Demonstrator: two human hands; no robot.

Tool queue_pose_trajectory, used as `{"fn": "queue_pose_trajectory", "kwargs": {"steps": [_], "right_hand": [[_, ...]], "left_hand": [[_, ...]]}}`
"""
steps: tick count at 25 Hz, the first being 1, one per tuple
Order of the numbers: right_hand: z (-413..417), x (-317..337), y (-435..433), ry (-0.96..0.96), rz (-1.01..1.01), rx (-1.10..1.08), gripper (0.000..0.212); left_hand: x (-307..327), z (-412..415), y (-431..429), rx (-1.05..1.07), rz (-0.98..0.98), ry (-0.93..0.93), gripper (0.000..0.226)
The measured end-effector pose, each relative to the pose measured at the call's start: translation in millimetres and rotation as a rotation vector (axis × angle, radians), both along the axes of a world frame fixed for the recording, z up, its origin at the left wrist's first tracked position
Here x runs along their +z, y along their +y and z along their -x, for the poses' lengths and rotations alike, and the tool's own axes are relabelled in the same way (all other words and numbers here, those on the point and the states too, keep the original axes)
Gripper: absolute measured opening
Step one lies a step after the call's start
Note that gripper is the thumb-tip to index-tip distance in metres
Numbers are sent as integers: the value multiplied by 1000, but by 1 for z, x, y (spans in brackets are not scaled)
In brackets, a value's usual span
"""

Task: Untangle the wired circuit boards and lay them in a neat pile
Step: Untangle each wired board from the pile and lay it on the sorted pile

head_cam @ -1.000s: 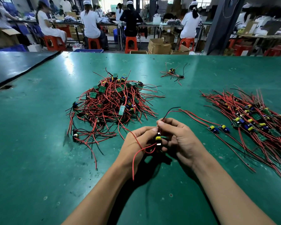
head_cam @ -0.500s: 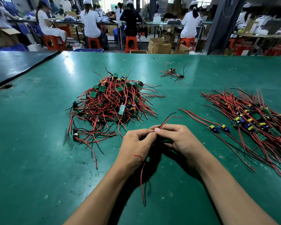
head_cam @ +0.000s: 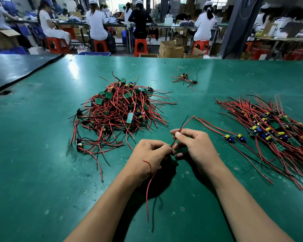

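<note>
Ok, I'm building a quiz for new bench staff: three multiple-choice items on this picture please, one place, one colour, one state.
1. Where is the tangled heap of wired circuit boards? A) on the table, left of centre B) at the right edge C) on a stool
2. The table top is: A) white B) green C) yellow
3. The right hand is: A) flat on the table B) pinching red and black wires C) empty
Key: 1 A, it lies beyond the left hand; 2 B, its surface is green; 3 B, thumb and fingers close on the wires.
</note>
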State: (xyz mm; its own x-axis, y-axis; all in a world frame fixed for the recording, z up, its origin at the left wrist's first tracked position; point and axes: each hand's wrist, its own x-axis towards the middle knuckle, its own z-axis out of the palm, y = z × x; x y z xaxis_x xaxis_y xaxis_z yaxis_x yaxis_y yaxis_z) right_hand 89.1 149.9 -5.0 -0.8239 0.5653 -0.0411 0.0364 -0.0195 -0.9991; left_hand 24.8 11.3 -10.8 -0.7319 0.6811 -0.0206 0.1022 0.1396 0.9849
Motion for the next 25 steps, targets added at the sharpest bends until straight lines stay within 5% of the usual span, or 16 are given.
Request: {"fn": "queue_pose_trajectory", "kwargs": {"steps": [3, 8, 19, 25], "right_hand": [[3, -3, -5, 29, -10, -27, 19], [-1, -3, -16, 13, 42, 221, 20], [6, 0, 0, 5, 56, -113, 16], [7, -2, 6, 49, -2, -208, 19]], "left_hand": [[2, 1, -1, 78, -89, -57, 15], [2, -1, -1, 95, -172, -42, 40], [9, -4, -3, 1, -15, -99, 16], [11, -4, -6, -35, -10, -116, 21]]}}
